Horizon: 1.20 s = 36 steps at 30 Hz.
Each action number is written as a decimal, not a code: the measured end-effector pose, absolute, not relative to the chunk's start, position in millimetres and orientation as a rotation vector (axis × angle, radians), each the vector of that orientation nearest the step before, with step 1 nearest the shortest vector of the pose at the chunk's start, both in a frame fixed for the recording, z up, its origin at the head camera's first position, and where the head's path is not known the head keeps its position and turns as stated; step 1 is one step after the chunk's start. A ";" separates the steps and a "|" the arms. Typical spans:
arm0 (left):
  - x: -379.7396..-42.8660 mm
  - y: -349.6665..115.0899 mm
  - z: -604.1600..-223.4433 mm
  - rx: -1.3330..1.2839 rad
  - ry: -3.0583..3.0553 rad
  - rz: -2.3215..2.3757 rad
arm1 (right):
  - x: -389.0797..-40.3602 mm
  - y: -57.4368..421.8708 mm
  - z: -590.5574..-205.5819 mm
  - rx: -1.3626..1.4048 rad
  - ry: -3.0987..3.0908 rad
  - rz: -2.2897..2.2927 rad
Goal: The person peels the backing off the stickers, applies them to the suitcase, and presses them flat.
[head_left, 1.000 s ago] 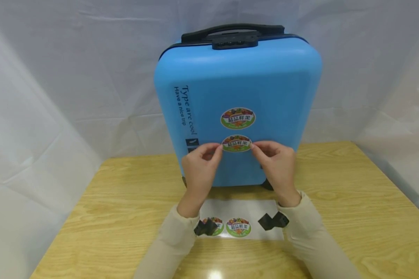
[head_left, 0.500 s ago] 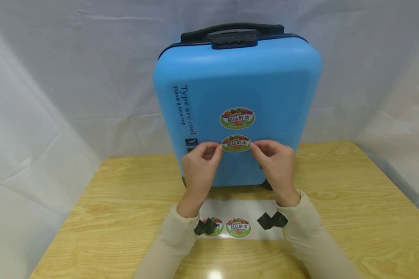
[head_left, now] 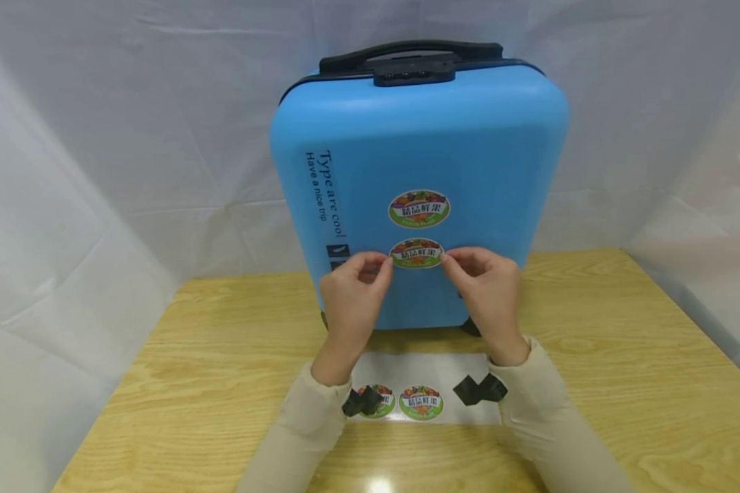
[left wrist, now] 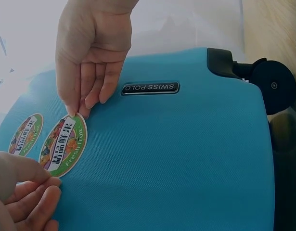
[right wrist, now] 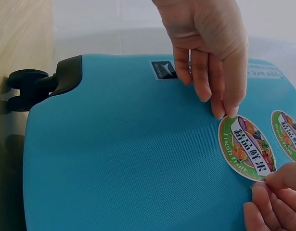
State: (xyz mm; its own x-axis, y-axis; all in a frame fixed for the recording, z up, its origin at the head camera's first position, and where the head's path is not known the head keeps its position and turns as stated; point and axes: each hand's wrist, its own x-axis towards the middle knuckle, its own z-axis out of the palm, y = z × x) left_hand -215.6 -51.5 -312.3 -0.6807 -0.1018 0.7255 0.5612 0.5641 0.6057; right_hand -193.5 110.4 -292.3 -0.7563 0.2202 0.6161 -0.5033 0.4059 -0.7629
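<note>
A blue suitcase (head_left: 481,164) stands upright on the table, its front carrying an oval fruit sticker (head_left: 419,209). Just below that one is a second oval sticker (head_left: 416,253), pinched at its left end by my left hand (head_left: 351,301) and at its right end by my right hand (head_left: 487,294). In the left wrist view this held sticker (left wrist: 63,145) lies very close to the suitcase surface; whether its whole back touches cannot be told. The right wrist view shows both thumbs and forefingers at opposite ends of the sticker (right wrist: 246,147).
A white backing sheet (head_left: 432,366) lies on the wooden table (head_left: 222,356) under my forearms, bearing stickers, one (head_left: 421,402) fully visible. Black wrist cameras (head_left: 481,390) partly cover the sheet. The suitcase has a black top handle (head_left: 413,48) and wheels (right wrist: 30,89). White cloth (head_left: 160,137) hangs behind.
</note>
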 end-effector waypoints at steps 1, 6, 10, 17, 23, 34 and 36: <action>-215.5 -51.5 -312.3 -0.367 -2.056 -1.134 | -196.7 111.8 -296.3 0.244 -1.997 1.401; -215.9 -51.3 -313.0 -0.379 -2.048 -1.131 | -212.3 117.3 -315.2 0.253 -1.978 1.395; -216.3 -51.1 -313.7 -0.390 -2.038 -1.139 | -213.2 118.3 -316.6 0.265 -1.972 1.387; -216.5 -51.3 -313.5 -0.417 -2.024 -1.155 | -213.0 117.6 -315.5 0.288 -1.973 1.298; -216.6 -51.2 -313.3 -0.431 -2.018 -1.161 | -213.5 117.4 -315.8 0.313 -1.965 1.235; -217.0 -51.2 -313.0 -0.429 -2.018 -1.177 | -215.3 117.0 -318.6 0.355 -1.928 1.152; -217.5 -51.6 -313.3 -0.429 -2.016 -1.180 | -215.8 116.7 -318.9 0.355 -1.923 1.155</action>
